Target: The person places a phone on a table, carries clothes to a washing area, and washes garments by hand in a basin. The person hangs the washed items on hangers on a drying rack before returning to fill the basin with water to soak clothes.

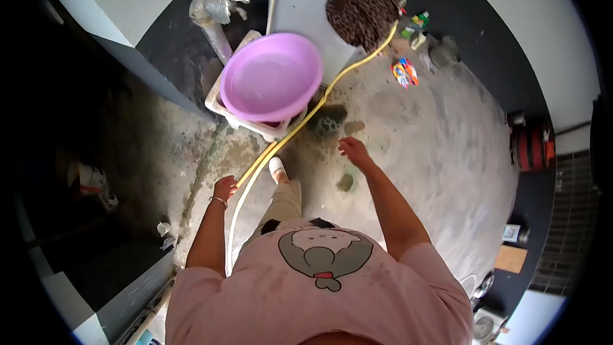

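My left hand [225, 188], with a bracelet on the wrist, is closed on the end of a yellow hose [254, 167] at the left of my body. My right hand [352, 152] is held out over the floor, empty, its fingers loosely bent and apart. Ahead of me a round purple basin [271, 76] rests on a whitish plastic stand [216, 103]; its inside shows a pale, wet-looking bottom. The hose runs past the basin's right side toward the upper right, and a white length curves down beside my left arm.
Behind the basin stands a grey appliance [303, 6] with dark patterned cloth [363, 11] on it. A wrapped pipe [214, 16] rises at the back left. Bottles [418, 22] and a colourful packet [405, 72] are on the floor at the upper right. A red-black object [530, 149] stands far right.
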Tool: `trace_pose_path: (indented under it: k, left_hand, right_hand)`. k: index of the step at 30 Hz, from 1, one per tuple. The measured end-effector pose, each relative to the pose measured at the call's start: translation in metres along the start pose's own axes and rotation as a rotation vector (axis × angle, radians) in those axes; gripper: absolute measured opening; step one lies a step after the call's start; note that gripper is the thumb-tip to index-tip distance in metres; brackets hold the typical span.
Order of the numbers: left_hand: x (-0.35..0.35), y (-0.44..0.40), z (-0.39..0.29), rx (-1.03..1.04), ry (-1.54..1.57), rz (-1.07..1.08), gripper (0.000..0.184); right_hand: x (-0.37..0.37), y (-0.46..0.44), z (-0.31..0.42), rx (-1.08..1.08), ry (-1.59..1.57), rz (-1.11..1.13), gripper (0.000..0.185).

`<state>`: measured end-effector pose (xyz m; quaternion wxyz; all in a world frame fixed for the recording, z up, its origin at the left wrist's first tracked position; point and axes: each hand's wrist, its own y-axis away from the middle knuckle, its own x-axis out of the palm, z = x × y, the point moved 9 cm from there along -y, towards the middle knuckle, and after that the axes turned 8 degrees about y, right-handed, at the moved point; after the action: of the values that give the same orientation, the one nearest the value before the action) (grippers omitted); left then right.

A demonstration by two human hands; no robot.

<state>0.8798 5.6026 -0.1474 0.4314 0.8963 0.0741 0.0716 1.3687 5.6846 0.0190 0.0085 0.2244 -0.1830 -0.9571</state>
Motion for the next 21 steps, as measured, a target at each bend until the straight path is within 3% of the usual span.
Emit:
trace_pose_path:
  k: [4,8,12,15,19,21]
  left_hand:
    - [0.054,-0.055,-0.086,0.077,0.098,-0.039,0.029]
    - [0.086,-0.095,-0.152,0.094,0.090,-0.061,0.038]
    - [0.092,-0.147,-0.161,0.128,-0.015,-0.168,0.055]
    - [0.086,-0.189,-0.146,0.288,-0.159,-0.348,0.059]
    - [0.102,-0.188,-0.156,0.342,-0.084,-0.350,0.067]
    - [0.120,-0.157,-0.192,0.289,-0.275,-0.377,0.074]
  right_hand:
    - [0.057,-0.107,0.029,-0.109,0.182,0.229,0.031]
    - [0.068,-0.192,0.109,-0.244,0.634,0.115,0.025]
    - [0.098,-0.272,0.130,-0.256,0.766,0.192,0.023]
    - [0.134,-0.339,0.091,-0.230,0.882,0.247,0.024]
    - [0.186,-0.404,0.048,-0.289,1.117,0.350,0.033]
    - [0.219,-0.434,0.017,-0.333,1.264,0.341,0.038]
